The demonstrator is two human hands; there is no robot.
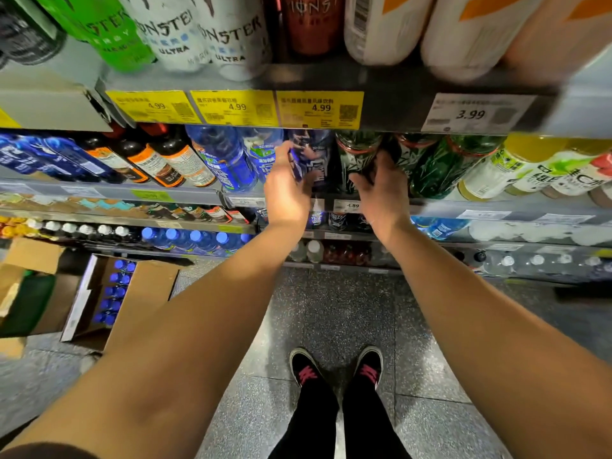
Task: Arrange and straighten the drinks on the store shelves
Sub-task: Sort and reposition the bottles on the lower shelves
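Left hand (287,187) fingers curl around the dark purple bottle (311,160), upright at twelve o'clock from the wrist. Right hand (381,183) fingers grip the dark green bottle (356,160) at eleven o'clock. Both bottles stand touching on the second shelf (480,207).

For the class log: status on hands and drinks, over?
Left hand grips dark blue bottle. Right hand grips green-patterned bottle. Both bottles on shelf. Nothing in the way.
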